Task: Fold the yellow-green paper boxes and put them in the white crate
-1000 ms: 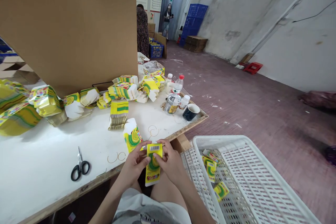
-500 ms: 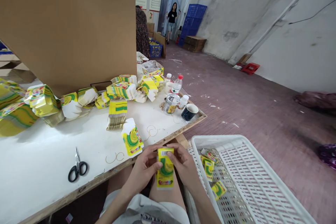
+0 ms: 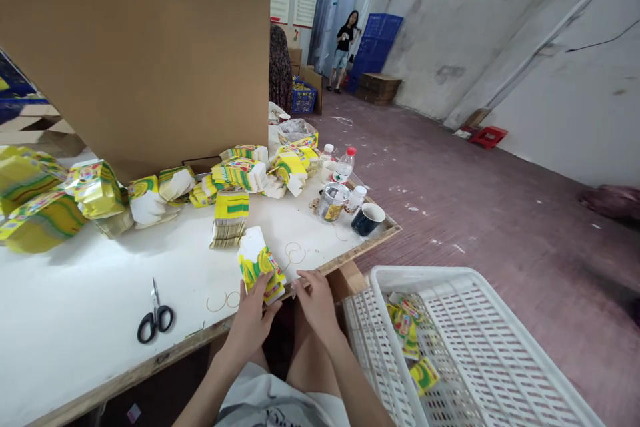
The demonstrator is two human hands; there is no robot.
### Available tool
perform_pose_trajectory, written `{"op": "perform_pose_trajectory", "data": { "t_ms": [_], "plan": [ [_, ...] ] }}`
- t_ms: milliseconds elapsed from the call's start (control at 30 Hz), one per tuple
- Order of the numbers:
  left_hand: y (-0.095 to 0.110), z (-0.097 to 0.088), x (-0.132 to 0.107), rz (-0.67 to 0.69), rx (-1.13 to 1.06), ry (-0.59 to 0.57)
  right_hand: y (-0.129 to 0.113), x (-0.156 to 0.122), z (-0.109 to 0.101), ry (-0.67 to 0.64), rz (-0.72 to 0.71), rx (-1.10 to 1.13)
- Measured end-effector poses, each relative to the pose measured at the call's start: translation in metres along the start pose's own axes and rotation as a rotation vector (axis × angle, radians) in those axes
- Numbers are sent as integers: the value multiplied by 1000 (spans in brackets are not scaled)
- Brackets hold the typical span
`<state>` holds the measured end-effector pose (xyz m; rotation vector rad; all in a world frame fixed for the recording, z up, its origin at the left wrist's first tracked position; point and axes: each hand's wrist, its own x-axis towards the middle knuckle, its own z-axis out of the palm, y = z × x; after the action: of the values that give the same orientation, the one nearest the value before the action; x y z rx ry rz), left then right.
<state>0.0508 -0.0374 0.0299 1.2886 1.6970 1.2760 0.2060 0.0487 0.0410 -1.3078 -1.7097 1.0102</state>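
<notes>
My left hand [image 3: 254,315] rests its fingertips on the near end of a few flat yellow-green cartons [image 3: 260,260] at the table's front edge. Its thumb stands apart from the fingers, and nothing is gripped. Just right of the cartons is my right hand [image 3: 316,299], fingers loosely bent and apart, with no object visible in it. Behind the cartons stands a thick stack of flat cartons [image 3: 230,217]. A white plastic basket [image 3: 450,272] sits to the right, with several folded yellow cartons [image 3: 424,375] inside along its left side.
Black-handled scissors [image 3: 156,320] and rubber bands [image 3: 295,252] lie on the white table [image 3: 90,300]. A dark mug [image 3: 367,219], a clear jar [image 3: 333,201] and bottles [image 3: 344,165] crowd its right corner. Cardboard [image 3: 150,67] rises behind bundled cartons. A person [image 3: 344,47] stands far back.
The folded carton has left my hands, and another carton now shows in the basket. Both hands have separated, the left moving onto the flat cartons. The view has shifted slightly.
</notes>
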Motion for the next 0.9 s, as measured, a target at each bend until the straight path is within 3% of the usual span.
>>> {"op": "perform_pose_trajectory", "data": {
  "t_ms": [67, 133, 200, 267, 367, 500, 667, 767, 900],
  "plan": [
    [0, -1, 0, 0, -24, -9, 0, 7, 28, -16, 20, 48],
    [1, -5, -1, -5, -22, -17, 3, 13, 40, -39, 53, 120],
    [5, -9, -1, -12, -30, 30, 5, 16, 38, -63, 94, 211],
    [11, -11, -1, -14, -99, 166, 6, 16, 30, -81, 145, 315],
    [22, -9, 3, -66, -396, 286, 0, 6, 15, -100, 215, 464],
    [35, -3, 12, -282, -887, 85, -15, -13, 2, -126, 276, 604],
    [46, -2, 13, -366, -1146, -120, -27, -27, -2, -170, 353, 701],
    [49, -3, 12, -371, -1135, -130, -31, -28, -2, -167, 348, 757],
    [47, 1, 11, -340, -998, -15, -39, -30, -1, -140, 249, 685]
  ]
}}
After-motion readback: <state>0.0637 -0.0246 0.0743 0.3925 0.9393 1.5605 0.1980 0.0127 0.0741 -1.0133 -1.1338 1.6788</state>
